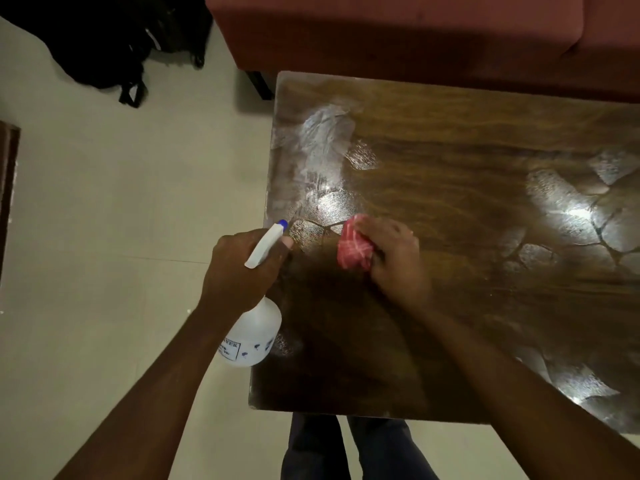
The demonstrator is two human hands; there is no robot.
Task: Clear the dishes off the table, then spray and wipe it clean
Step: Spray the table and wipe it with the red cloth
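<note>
Two bare hands are at the near left corner of a dark brown, glossy wooden table (450, 161). The left hand (239, 268) has its fingers curled round the neck of a translucent white plastic spray bottle (258, 336), one fingertip at the trigger side below the white spray head. The small blue nozzle tip (283, 223) points away from the person, toward the table's left edge. The bottle hangs tilted, its rounded body over the border between the table and the pale tiled floor (121, 202), and a printed label with blue marks faces the camera. The right hand (394, 258) grips a bunched red cloth with thin white checks (355, 249) and presses it onto the tabletop just beside the nozzle, the cloth sticking out to the left of the fingers. Wet, whitish smears (322, 147) spread over the far left part of the table, and more shiny wet patches (571, 209) catch the light on the right side. A reddish-brown upholstered sofa (415, 32) runs along the table's far edge. A black bag with straps (104, 53) lies on the floor at the upper left. The person's dark trouser legs (346, 448) show below the near edge of the table.
</note>
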